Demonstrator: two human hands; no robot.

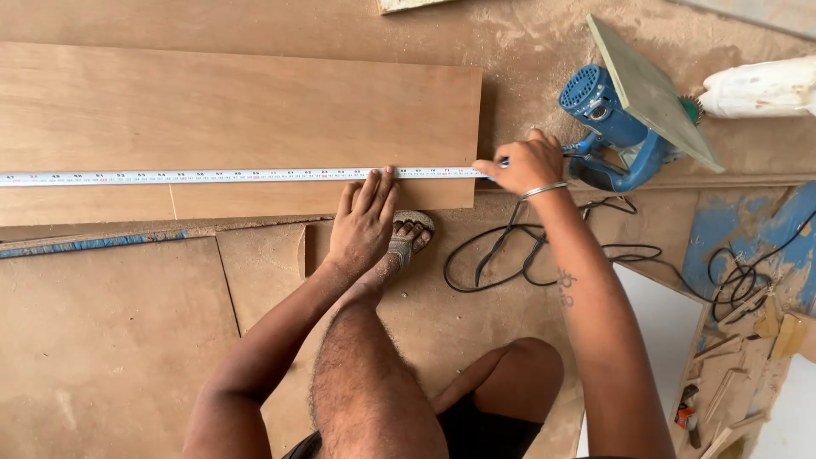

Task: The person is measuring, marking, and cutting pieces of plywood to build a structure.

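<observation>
Long white measuring tape [212, 177] stretched flat across pale plywood board [238, 127], mid-frame. Left hand [364, 219], fingers spread flat, pinning tape down. Right hand [525, 163] pinched on blue pencil [503, 161] at board's right end; blue circular saw [614, 132] parked just beside.

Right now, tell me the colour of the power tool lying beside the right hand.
Blue, with a grey-green flat base plate; the power tool shows in the head view.
</observation>
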